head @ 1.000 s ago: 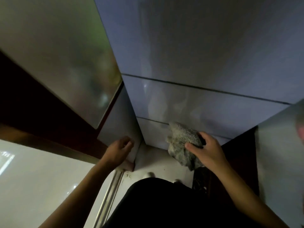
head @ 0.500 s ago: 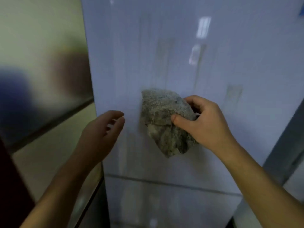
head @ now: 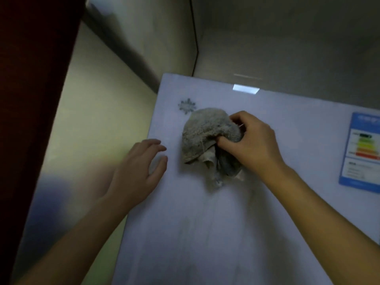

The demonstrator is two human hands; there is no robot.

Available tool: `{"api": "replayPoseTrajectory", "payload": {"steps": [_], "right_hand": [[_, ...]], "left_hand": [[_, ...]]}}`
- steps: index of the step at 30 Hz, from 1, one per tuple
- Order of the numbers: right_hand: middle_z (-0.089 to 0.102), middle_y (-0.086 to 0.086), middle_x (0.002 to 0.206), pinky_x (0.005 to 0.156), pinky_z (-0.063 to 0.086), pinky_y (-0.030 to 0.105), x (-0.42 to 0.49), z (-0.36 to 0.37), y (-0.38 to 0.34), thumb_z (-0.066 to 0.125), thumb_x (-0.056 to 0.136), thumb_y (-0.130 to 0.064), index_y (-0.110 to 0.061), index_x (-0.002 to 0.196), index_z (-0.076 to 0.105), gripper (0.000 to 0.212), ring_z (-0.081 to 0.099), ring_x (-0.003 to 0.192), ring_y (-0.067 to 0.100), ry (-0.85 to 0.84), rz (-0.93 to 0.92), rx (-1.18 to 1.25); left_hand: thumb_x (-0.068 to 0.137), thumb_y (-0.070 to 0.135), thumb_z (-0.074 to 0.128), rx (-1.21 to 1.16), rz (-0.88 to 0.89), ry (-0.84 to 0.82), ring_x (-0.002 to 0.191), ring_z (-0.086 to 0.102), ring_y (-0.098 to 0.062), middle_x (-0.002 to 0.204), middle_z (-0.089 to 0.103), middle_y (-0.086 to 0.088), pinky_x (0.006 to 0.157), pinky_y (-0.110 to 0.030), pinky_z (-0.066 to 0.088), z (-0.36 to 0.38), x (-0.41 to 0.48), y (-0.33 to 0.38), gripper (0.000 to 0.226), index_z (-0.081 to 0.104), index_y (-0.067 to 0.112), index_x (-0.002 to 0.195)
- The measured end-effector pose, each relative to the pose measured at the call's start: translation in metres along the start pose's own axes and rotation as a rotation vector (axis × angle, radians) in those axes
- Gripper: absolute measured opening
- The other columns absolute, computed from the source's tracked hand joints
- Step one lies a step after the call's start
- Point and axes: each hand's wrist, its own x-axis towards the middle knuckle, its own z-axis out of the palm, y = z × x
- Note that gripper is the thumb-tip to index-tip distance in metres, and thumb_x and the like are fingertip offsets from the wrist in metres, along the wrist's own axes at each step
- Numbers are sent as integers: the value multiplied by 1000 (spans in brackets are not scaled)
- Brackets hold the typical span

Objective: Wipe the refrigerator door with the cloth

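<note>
The pale lilac refrigerator door [head: 205, 233] fills the middle and lower right of the head view, its top edge visible. A crumpled grey cloth [head: 203, 136] is pressed against the upper part of the door, just below a small snowflake mark [head: 186, 105]. My right hand [head: 253, 142] grips the cloth from the right, thumb and fingers bunched into it. My left hand [head: 139, 169] is at the door's left edge, fingers spread and lightly curled, holding nothing. Faint damp streaks run down the door below the cloth.
A blue energy label [head: 362, 151] is stuck on the door at the right. A beige wall [head: 98, 95] stands to the left, with a dark red-brown panel [head: 35, 79] at far left. Grey wall and ceiling [head: 287, 38] lie beyond the top of the door.
My right hand has carried the cloth from the bottom of the refrigerator up to the top of the upper door. My view has tilted upward. My left hand rose along the door's left edge.
</note>
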Motion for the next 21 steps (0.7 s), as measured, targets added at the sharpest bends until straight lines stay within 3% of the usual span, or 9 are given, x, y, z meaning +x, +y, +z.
{"api": "replayPoseTrajectory", "payload": {"steps": [2,6,9,12,16,21], "right_hand": [[61,-10,104,74,48,31,10,6,1,79,74,-45,-27,113,60,46,58,94,12,1,-52,-99],[48,-2,131,85,48,34,5,24,6,78,78,-40,-25,136,49,67,46,115,16,9,-198,-216],[44,7,141,96,53,47,-1,36,15,75,82,-23,-19,137,53,60,49,122,27,70,-356,-217],[52,14,140,96,51,51,-3,46,24,67,86,-12,-17,131,64,45,56,121,35,113,-474,-253],[59,7,139,102,35,41,-10,54,25,62,86,-26,-22,127,68,42,55,128,30,123,-469,-338],[53,2,144,110,27,42,-20,66,17,49,93,-56,-25,127,66,48,47,135,23,101,-355,-292]], "left_hand": [[101,46,38,44,20,-6,127,54,-23,135,60,-5,104,-36,43,5,5,-8,48,65,14,125],[102,46,38,155,92,-30,129,53,-27,142,55,-7,106,-40,44,14,1,-20,50,62,13,131],[102,46,39,157,102,-26,132,52,-27,145,54,-7,108,-38,42,15,-2,-23,51,61,13,133],[100,45,41,148,99,-10,131,52,-25,145,55,-6,108,-36,42,15,-3,-21,50,60,12,133],[99,43,44,154,116,-5,132,52,-25,146,54,-7,106,-40,46,16,-4,-21,48,61,12,132],[99,40,45,200,155,-14,137,50,-28,151,50,-10,108,-42,46,20,-10,-25,48,61,9,132]]}}
